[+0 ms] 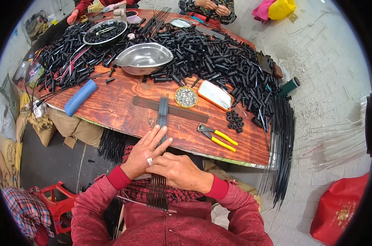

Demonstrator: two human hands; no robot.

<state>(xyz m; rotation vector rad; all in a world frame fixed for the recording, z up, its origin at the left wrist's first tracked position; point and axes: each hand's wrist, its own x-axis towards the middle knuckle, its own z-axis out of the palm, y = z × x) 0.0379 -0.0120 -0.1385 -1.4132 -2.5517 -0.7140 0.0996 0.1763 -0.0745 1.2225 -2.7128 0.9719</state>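
Observation:
A row of thin black rods (163, 107) lies side by side across a dark flat bar (186, 114) and runs over the near table edge towards my lap. My left hand (141, 152) rests on the rods with its fingers stretched out, and a small white wrap shows on it. Close against it, my right hand (179, 173) is closed over the rods, fingers curled; what its fingertips pinch is hidden. Beyond the rods' far end sits a round yellow dish (186, 97) of small silvery pieces. To the right lie pincers (218, 138) with yellow handles.
Piled black tubes (218, 57) cover the table's far side around a steel bowl (145, 57). An orange-rimmed tray (215, 95) holds white sticks. A blue cylinder (81, 97) lies left. Long black rods (282, 147) hang off the right edge. Other people's hands (214, 7) work opposite.

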